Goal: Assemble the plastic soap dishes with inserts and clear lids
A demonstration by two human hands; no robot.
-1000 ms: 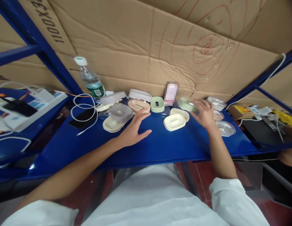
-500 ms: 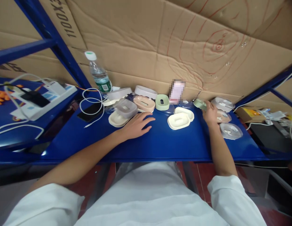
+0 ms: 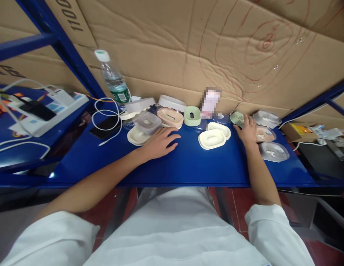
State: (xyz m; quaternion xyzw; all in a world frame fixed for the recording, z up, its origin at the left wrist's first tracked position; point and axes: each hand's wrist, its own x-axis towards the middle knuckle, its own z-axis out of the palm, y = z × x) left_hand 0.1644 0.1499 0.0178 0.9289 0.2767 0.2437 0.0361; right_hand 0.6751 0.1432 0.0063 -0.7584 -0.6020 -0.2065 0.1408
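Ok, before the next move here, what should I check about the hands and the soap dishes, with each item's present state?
1. Right hand on the green piece: fingers touch it; closed grip cannot tell.
2. Left hand empty: ok, lies flat on the blue shelf.
3. Cream dishes between the hands unobstructed: ok.
4. Pink dish and grey lid clear of the left hand: ok, just beyond the fingertips.
5. Clear lid away from the shelf's front edge: ok.
6. Water bottle upright: ok, apart from both hands.

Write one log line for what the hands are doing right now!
left hand: flat on shelf, empty | right hand: fingers at green piece | cream dishes: between hands
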